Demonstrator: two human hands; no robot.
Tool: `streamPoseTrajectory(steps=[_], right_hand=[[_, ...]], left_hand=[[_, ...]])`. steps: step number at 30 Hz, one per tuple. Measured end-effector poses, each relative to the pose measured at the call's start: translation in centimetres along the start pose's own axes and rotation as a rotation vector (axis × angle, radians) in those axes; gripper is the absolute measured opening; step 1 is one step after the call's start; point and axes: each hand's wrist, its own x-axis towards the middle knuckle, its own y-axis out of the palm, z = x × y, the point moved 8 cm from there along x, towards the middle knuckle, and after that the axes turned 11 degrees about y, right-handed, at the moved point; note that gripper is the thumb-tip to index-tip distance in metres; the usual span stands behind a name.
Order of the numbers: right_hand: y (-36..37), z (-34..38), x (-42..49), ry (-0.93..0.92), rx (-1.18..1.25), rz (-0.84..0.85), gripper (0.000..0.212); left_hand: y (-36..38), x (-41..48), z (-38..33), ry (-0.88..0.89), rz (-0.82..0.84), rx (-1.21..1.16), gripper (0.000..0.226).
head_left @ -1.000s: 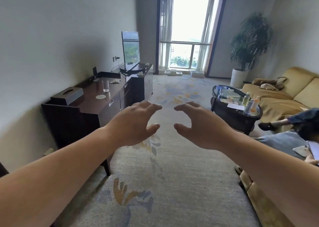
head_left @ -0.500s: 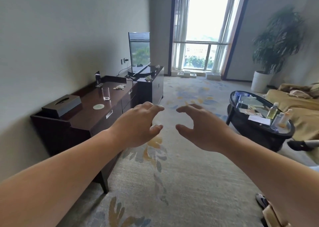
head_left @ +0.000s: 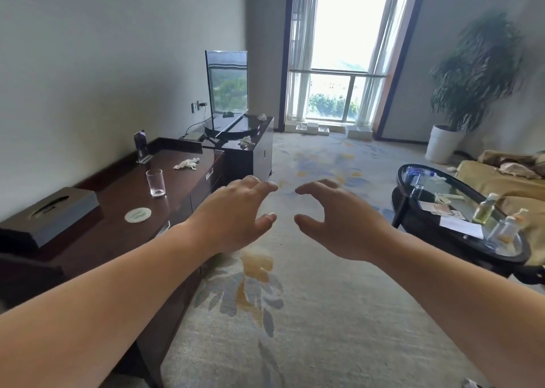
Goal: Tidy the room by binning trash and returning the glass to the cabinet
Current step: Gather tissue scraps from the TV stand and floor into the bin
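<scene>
Blurred bottles (head_left: 483,210), perhaps three

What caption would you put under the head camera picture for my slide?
Two empty hands, left hand and right hand, reach forward near a cabinet holding a glass and crumpled tissue.

Single view, from a wide-angle camera worn on the head, facing forward and down along the length of the room toward the window (head_left: 345,51) in the far wall; the lens bends straight edges near the frame borders; both forearms enter from the bottom corners, nearest the lens, with the left hand (head_left: 236,213) and right hand (head_left: 339,219) at mid-frame over the carpet (head_left: 309,314); the cabinet (head_left: 124,210) runs up the left side, close by, the round table (head_left: 407,181) lies at right; the plant (head_left: 477,69) stands far off; no second view, hence no shared field.
</scene>
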Motion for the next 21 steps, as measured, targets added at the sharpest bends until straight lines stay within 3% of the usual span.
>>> streamPoseTrajectory(steps=[21], right_hand=[[5.1, -14.6, 36.0, -0.054, 0.086, 0.044, 0.049]], left_hand=[[10.7, 28.7, 18.6, -0.178, 0.023, -0.008, 0.053]])
